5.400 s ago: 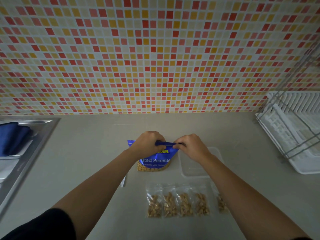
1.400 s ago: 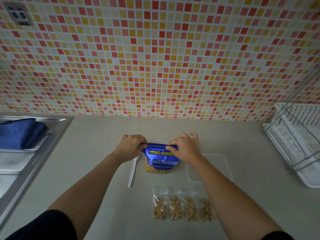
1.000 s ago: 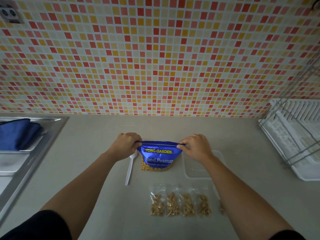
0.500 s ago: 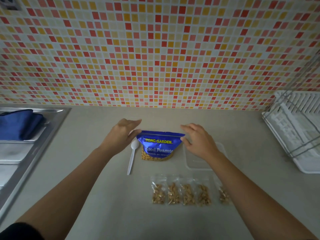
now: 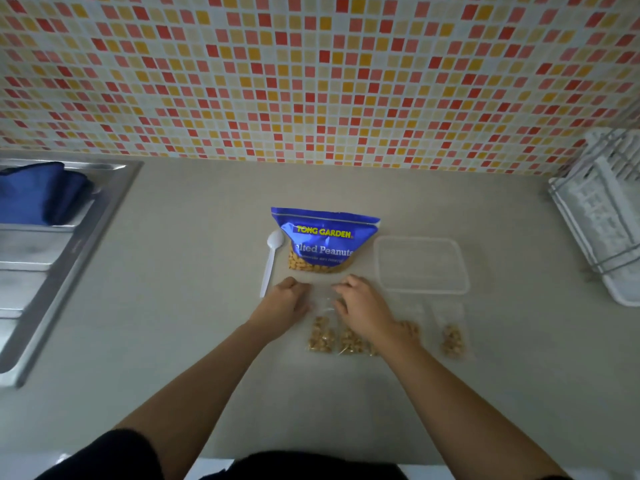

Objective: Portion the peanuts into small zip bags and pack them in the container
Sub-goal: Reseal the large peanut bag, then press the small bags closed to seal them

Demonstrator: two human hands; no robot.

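A grey countertop (image 5: pixel 194 306) carries a blue peanut bag (image 5: pixel 323 242) standing upright, a white plastic spoon (image 5: pixel 271 261) just left of it, a clear empty container (image 5: pixel 420 265) to its right, and small filled zip bags (image 5: pixel 320 336) laid in a row nearer the person

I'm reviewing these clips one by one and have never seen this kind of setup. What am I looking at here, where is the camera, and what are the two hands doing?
There is no machine: a person wears one wide-angle camera on the head, looking forward and down, so both bare arms reach in from the bottom. On the counter stand a blue peanut bag, a white plastic spoon to its left and a clear empty container to its right. Nearer the person lie small zip bags of peanuts in a row. The left hand and right hand rest on the tops of those bags; whether either has a grip on one is not clear.
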